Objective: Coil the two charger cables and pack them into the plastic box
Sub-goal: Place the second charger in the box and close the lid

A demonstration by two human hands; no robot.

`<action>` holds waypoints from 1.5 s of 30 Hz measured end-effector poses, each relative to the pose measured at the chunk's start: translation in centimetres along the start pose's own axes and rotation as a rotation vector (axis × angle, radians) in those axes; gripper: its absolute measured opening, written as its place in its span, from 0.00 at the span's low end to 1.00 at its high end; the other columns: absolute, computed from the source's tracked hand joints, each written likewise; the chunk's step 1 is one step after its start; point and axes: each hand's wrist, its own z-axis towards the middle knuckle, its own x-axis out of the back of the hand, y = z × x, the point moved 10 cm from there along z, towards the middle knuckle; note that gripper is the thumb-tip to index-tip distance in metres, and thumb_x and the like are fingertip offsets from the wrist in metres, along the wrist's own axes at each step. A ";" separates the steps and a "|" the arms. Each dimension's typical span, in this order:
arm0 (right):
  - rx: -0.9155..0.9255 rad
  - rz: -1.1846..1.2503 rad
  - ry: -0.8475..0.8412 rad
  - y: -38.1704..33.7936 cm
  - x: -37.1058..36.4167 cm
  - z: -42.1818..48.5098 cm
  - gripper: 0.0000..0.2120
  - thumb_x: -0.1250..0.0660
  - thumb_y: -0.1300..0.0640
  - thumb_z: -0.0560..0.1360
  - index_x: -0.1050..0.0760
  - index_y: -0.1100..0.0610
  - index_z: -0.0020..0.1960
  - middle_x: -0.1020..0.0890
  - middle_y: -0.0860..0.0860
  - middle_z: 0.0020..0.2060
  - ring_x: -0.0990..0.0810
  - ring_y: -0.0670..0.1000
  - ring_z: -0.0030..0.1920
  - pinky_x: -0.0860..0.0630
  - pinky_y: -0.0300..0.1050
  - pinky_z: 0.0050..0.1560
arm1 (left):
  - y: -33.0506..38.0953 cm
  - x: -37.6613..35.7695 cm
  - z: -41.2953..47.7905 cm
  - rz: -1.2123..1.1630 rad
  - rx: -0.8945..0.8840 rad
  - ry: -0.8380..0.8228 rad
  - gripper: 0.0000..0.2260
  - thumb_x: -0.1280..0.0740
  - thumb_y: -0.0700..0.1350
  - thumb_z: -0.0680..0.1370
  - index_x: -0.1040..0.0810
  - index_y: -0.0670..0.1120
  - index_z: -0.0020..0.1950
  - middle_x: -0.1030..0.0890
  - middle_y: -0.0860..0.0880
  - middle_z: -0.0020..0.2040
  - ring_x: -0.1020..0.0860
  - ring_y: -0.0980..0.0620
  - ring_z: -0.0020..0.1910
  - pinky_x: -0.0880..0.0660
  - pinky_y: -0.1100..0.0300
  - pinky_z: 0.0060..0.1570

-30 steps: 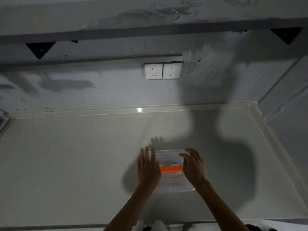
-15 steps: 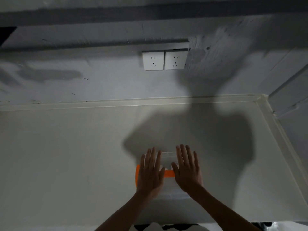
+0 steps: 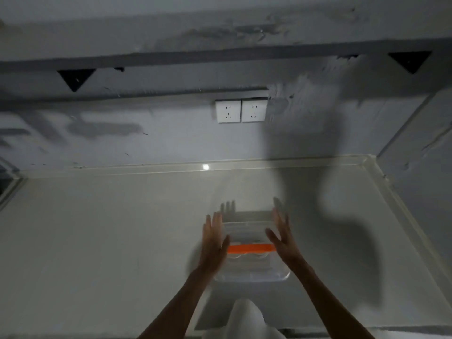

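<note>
A clear plastic box (image 3: 249, 267) with its lid on and an orange handle (image 3: 252, 248) across the top sits on the pale counter (image 3: 110, 241), near its front edge. My left hand (image 3: 214, 241) is at the box's left side, fingers straight. My right hand (image 3: 281, 233) is at the right side, fingers straight and spread. Both hands flank the box; I cannot tell whether they touch it. Faint coiled shapes show through the lid below the handle; the cables are otherwise hidden.
Two white wall sockets (image 3: 241, 110) sit on the grey back wall. A dark shelf (image 3: 220, 55) on black brackets runs above them. A raised rim (image 3: 391, 206) edges the counter at the back and right. White clothing (image 3: 247, 316) shows at the bottom.
Half a second ago both palms lay flat on the lid. Now the hands have parted to the box's left and right sides, and the handle shows in full.
</note>
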 end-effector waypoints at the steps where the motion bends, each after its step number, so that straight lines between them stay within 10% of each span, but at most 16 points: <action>1: -0.049 0.064 0.034 0.5 0.9 -0.5 0.34 0.36 0.56 0.80 0.52 0.51 0.79 0.55 0.43 0.77 0.66 0.50 0.78 0.58 0.52 0.76 | -0.7 1.0 -0.6 -0.022 0.057 0.042 0.39 0.55 0.67 0.76 0.58 0.44 0.79 0.60 0.50 0.79 0.64 0.49 0.78 0.65 0.53 0.76; 4: -0.221 0.172 0.077 2.8 1.9 -3.1 0.40 0.33 0.54 0.78 0.57 0.50 0.79 0.58 0.45 0.79 0.69 0.51 0.77 0.62 0.52 0.76 | -4.3 2.5 -3.8 -0.169 0.368 0.132 0.47 0.48 0.72 0.72 0.58 0.43 0.79 0.58 0.48 0.80 0.59 0.49 0.79 0.61 0.52 0.76; 6: -0.336 0.170 0.063 4.3 1.6 -4.8 0.45 0.31 0.54 0.77 0.61 0.51 0.79 0.58 0.49 0.80 0.66 0.54 0.78 0.62 0.57 0.78 | -6.3 1.6 -6.3 -0.364 0.535 0.133 0.45 0.33 0.59 0.76 0.58 0.42 0.80 0.53 0.43 0.81 0.52 0.45 0.80 0.54 0.49 0.78; 10: -0.619 0.421 -0.008 6.9 -1.5 -9.1 0.50 0.29 0.52 0.75 0.66 0.45 0.78 0.48 0.56 0.80 0.44 0.60 0.78 0.44 0.63 0.75 | -7.5 -3.9 -10.9 -0.990 0.873 -0.045 0.41 0.25 0.50 0.73 0.44 0.47 0.79 0.28 0.43 0.70 0.29 0.44 0.69 0.31 0.47 0.68; 14: -0.420 0.460 -0.079 6.1 -3.6 -10.7 0.39 0.35 0.70 0.77 0.38 0.28 0.68 0.42 0.55 0.75 0.35 0.64 0.72 0.29 0.63 0.66 | -6.6 -6.2 -12.0 -1.295 0.882 0.075 0.19 0.29 0.48 0.76 0.25 0.47 0.66 0.20 0.44 0.59 0.22 0.47 0.60 0.28 0.51 0.62; 18: -0.581 0.731 0.045 6.6 -3.6 -11.2 0.16 0.35 0.59 0.80 0.26 0.44 0.64 0.33 0.55 0.68 0.31 0.62 0.68 0.26 0.59 0.62 | -7.0 -3.2 -11.7 -0.933 0.771 0.322 0.08 0.29 0.48 0.77 0.21 0.45 0.52 0.21 0.46 0.42 0.22 0.48 0.43 0.22 0.46 0.48; 22: -0.715 0.715 0.106 7.4 -3.0 -11.0 0.25 0.27 0.46 0.71 0.27 0.53 0.65 0.23 0.55 0.59 0.24 0.57 0.62 0.22 0.58 0.59 | -3.6 0.8 -10.9 -0.343 0.496 0.445 0.05 0.31 0.44 0.77 0.20 0.44 0.44 0.22 0.52 0.34 0.25 0.53 0.32 0.33 0.63 0.31; 35: -0.692 0.672 0.044 7.5 -3.2 -10.6 0.24 0.28 0.39 0.71 0.31 0.46 0.62 0.25 0.56 0.60 0.25 0.60 0.62 0.26 0.63 0.60 | -2.2 0.8 -10.3 -0.091 0.441 0.327 0.11 0.41 0.47 0.82 0.22 0.44 0.52 0.16 0.44 0.44 0.18 0.42 0.45 0.22 0.52 0.45; 39: -0.569 0.458 0.175 6.5 -1.0 -9.7 0.26 0.27 0.44 0.72 0.23 0.59 0.63 0.17 0.58 0.49 0.18 0.58 0.51 0.23 0.50 0.52 | -2.1 0.8 -10.5 -0.053 0.499 0.294 0.11 0.41 0.49 0.81 0.22 0.46 0.55 0.16 0.44 0.47 0.19 0.41 0.49 0.24 0.51 0.48; 45: -0.416 -0.004 0.374 3.6 1.5 -11.1 0.23 0.35 0.39 0.76 0.26 0.48 0.68 0.18 0.53 0.61 0.19 0.58 0.58 0.23 0.51 0.53 | -2.1 0.8 -10.8 0.020 0.551 0.240 0.14 0.43 0.52 0.82 0.24 0.48 0.61 0.16 0.45 0.52 0.19 0.43 0.52 0.24 0.49 0.52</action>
